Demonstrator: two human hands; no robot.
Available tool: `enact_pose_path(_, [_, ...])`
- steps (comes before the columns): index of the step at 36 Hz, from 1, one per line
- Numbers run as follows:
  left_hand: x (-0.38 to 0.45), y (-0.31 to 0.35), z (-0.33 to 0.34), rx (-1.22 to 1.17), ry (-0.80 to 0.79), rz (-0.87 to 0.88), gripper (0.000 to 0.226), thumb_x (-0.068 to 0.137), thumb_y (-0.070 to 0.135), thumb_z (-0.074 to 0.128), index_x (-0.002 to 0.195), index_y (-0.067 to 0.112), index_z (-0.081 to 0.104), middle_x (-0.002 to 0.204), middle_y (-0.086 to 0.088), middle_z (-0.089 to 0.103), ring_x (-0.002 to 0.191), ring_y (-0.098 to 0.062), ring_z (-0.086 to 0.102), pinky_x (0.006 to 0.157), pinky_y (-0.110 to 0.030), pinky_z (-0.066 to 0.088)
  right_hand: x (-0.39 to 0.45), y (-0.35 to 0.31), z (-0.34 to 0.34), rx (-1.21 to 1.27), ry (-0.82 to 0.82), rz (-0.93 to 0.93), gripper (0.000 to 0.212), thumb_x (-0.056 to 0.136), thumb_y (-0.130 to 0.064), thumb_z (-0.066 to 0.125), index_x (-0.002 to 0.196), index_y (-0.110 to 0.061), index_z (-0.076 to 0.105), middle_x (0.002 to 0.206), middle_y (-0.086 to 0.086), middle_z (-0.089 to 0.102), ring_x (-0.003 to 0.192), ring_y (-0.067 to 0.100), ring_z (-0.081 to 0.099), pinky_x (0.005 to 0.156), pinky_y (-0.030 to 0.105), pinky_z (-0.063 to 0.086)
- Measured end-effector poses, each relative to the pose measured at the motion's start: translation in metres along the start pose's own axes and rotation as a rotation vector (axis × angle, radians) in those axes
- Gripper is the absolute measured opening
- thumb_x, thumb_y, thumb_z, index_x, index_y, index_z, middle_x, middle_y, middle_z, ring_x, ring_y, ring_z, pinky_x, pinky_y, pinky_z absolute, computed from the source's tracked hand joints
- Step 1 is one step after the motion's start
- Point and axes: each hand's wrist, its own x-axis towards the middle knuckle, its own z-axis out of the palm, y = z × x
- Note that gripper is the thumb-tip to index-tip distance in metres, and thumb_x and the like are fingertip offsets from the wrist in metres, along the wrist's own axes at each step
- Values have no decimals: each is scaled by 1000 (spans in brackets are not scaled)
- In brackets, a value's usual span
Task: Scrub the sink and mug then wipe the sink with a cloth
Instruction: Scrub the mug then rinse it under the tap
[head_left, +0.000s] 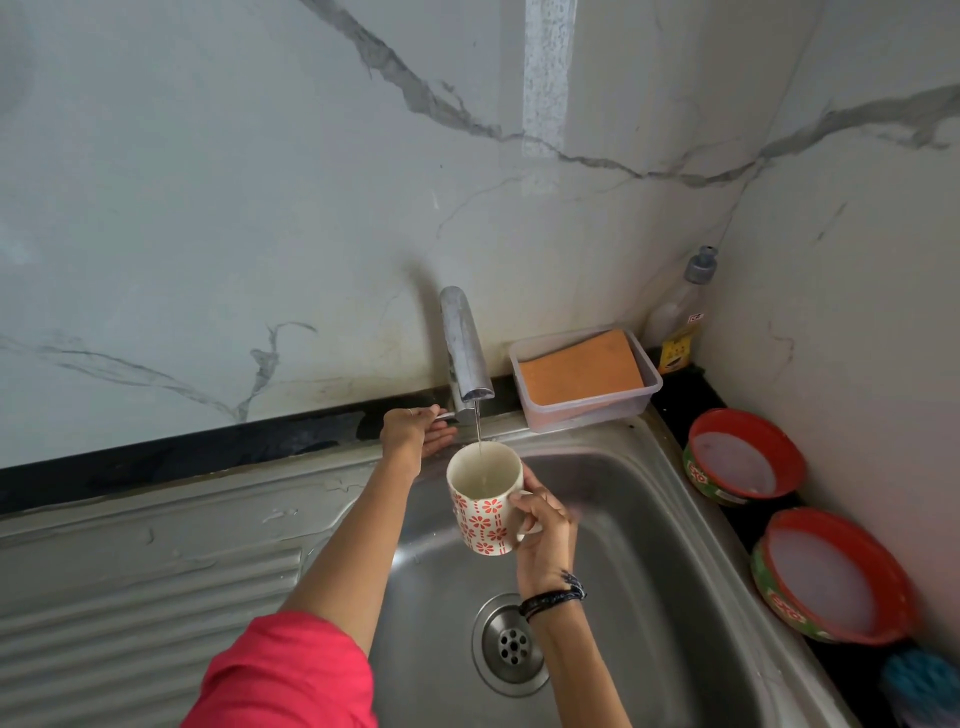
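Note:
A white mug (480, 506) with a red flower pattern is held upright over the steel sink (660, 525). My right hand (543, 535) grips it by the handle side. A thin stream of water runs from the chrome tap (465, 358) into the mug. My left hand (413, 431) reaches to the tap's base and holds its lever between fingers and thumb. The drain (511, 644) lies below the mug. An orange cloth or sponge (582, 369) sits in a clear plastic tub (644, 400) behind the sink.
A ribbed steel drainboard (145, 597) spreads to the left. Two round red-rimmed soap tubs (745, 457) (831, 577) stand on the black counter at the right, with a blue scrubber (922, 680) near the front. A dish-liquid bottle (680, 317) stands in the corner. Marble walls close the back and right.

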Motion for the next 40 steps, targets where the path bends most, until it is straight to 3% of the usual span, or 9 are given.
enact_pose_path(4, [-1, 0, 1, 6, 4, 1, 19, 91, 4, 55, 106, -8, 57, 75, -17, 60, 65, -26, 63, 53, -28, 57, 3, 0, 2, 35, -5, -10, 23, 32, -24, 66, 54, -22, 60, 73, -8, 64, 71, 11, 45, 64, 26, 32])
enact_pose_path(9, [-2, -1, 0, 20, 15, 9, 20, 91, 4, 55, 106, -8, 57, 90, -22, 61, 75, -31, 62, 67, -35, 55, 5, 3, 0, 44, -41, -23, 34, 35, -24, 69, 68, -15, 66, 71, -6, 60, 76, 11, 46, 79, 35, 32])
enact_pose_path(12, [-3, -1, 1, 30, 23, 19, 19, 91, 5, 55, 105, -7, 58, 92, -23, 61, 79, -31, 63, 75, -37, 54, 3, 1, 1, 59, -35, -25, 18, 33, -24, 68, 50, -22, 62, 63, -6, 57, 71, 9, 46, 73, 29, 32])
enact_pose_path(16, [-3, -2, 0, 61, 22, 35, 19, 91, 8, 56, 105, -6, 58, 95, -23, 63, 76, -31, 65, 72, -37, 56, -1, 0, 2, 46, -6, -15, 12, 42, -15, 67, 50, -21, 60, 83, 27, 57, 76, 27, 44, 76, 31, 32])
enact_pose_path(21, [-2, -2, -4, 113, -12, 50, 26, 92, 10, 56, 111, -7, 56, 103, -25, 63, 79, -31, 64, 66, -32, 55, 1, 2, -1, -2, -17, -3, 21, 34, -26, 68, 54, -17, 67, 94, -3, 64, 77, 14, 46, 79, 37, 34])
enact_pose_path(25, [-2, -1, -5, 135, -25, 52, 28, 92, 10, 55, 114, -8, 54, 108, -27, 62, 83, -32, 63, 69, -32, 55, 2, 3, -4, -12, -9, -28, 10, 43, -18, 67, 53, -17, 64, 111, 1, 67, 86, 16, 49, 81, 39, 34])
enact_pose_path(28, [-2, -2, -5, 151, -26, 61, 28, 93, 10, 54, 114, -7, 54, 109, -27, 62, 82, -31, 63, 72, -33, 55, 3, 3, -5, -22, -12, -35, 25, 38, -26, 68, 59, -13, 65, 115, 3, 66, 85, 18, 46, 76, 34, 35])
enact_pose_path(32, [-3, -2, -4, 159, -19, 74, 26, 93, 11, 54, 113, -6, 55, 107, -25, 62, 79, -30, 64, 69, -32, 55, 2, 1, -4, -28, -25, -39, 42, 35, -28, 68, 72, -9, 64, 89, -9, 68, 80, 13, 47, 72, 31, 37])
enact_pose_path(40, [-3, -2, -4, 150, -11, 71, 25, 93, 12, 55, 112, -4, 56, 98, -20, 63, 69, -26, 64, 53, -24, 55, -1, 1, -1, -48, -27, -33, 20, 37, -25, 69, 55, -18, 64, 99, -6, 68, 85, 15, 51, 76, 34, 36])
